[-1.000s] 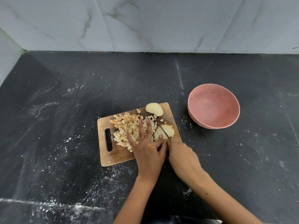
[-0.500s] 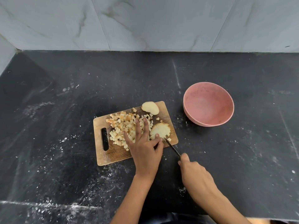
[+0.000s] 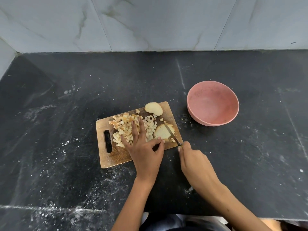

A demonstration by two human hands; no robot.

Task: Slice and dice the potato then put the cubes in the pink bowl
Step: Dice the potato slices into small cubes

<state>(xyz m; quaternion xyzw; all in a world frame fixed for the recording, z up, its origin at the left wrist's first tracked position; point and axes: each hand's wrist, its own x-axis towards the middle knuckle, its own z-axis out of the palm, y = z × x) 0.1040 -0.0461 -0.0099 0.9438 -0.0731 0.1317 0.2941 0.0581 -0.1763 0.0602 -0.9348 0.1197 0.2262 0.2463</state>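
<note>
A wooden cutting board [image 3: 115, 155] lies on the black counter. A heap of potato cubes [image 3: 126, 127] covers its middle. A potato slice [image 3: 162, 132] lies at the board's right end, with cuts in it. My left hand [image 3: 143, 147] lies over the cubes with fingers spread, and its thumb and forefinger pinch the slice's near edge. My right hand [image 3: 193, 159] grips a knife [image 3: 172, 135] whose blade rests across the slice. Another potato piece [image 3: 153, 108] sits at the board's far right corner. The pink bowl [image 3: 213, 103] stands empty to the right of the board.
The black counter [image 3: 66, 114] is dusted with white specks near the front edge. A grey marble wall [image 3: 150, 22] runs along the back and left. Bare counter lies left of the board and behind it.
My right hand pulled the knife back off the slice toward me, then moved forward so the blade lies across the slice again. My left hand stayed on the board.
</note>
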